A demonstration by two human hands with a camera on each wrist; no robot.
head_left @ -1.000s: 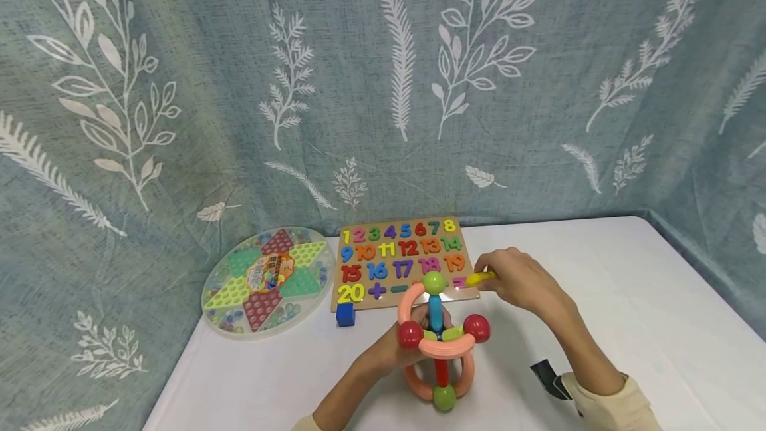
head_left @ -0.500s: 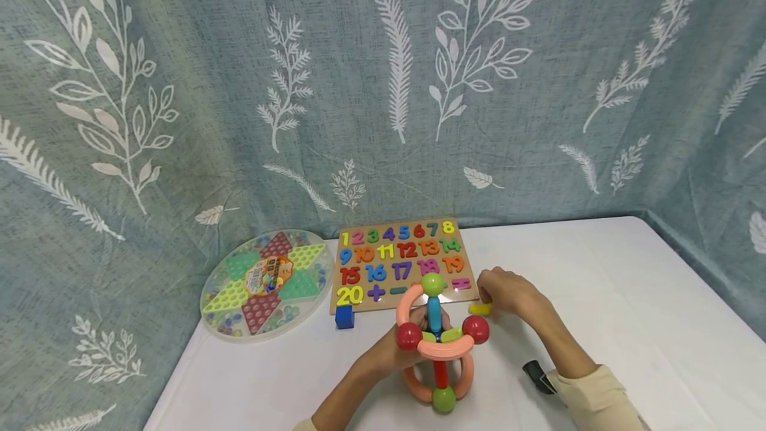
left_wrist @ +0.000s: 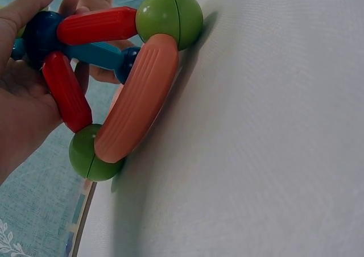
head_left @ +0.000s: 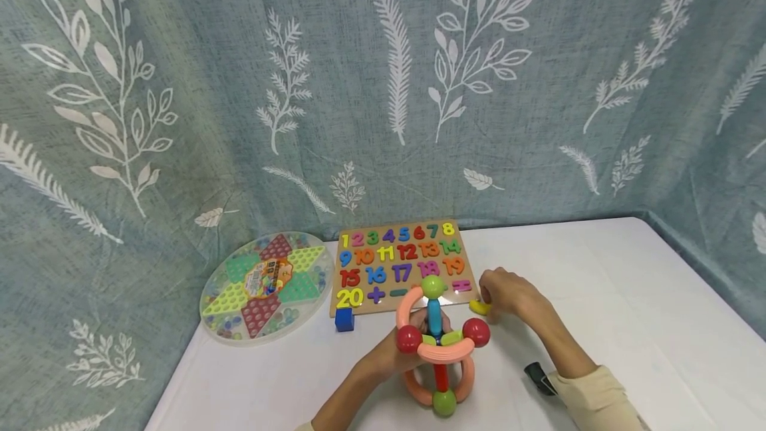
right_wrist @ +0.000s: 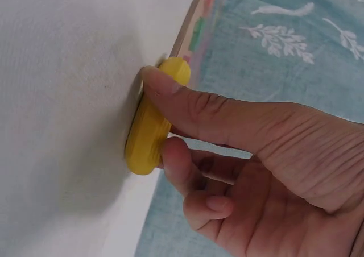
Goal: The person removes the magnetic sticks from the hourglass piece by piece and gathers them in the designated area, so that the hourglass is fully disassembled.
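Observation:
My left hand holds a toy frame of magnetic rods and balls by its middle. Salmon curved rods, red and blue straight rods, and red and green balls make up the frame. In the left wrist view, two green balls rest on or just above the white cloth, with a salmon rod between them. My right hand pinches a yellow magnetic rod low at the tabletop, right of the frame. Its thumb lies across the rod; part of the forefinger is hidden behind.
Behind the frame lies a wooden number board with coloured numerals. A round Chinese checkers board sits to its left. One blue cube stands near the number board's front corner. A patterned curtain hangs along the back.
My right hand has come down and nearer with the yellow rod, from over the number board's right corner to the tabletop. The left hand and the frame stay nearly still.

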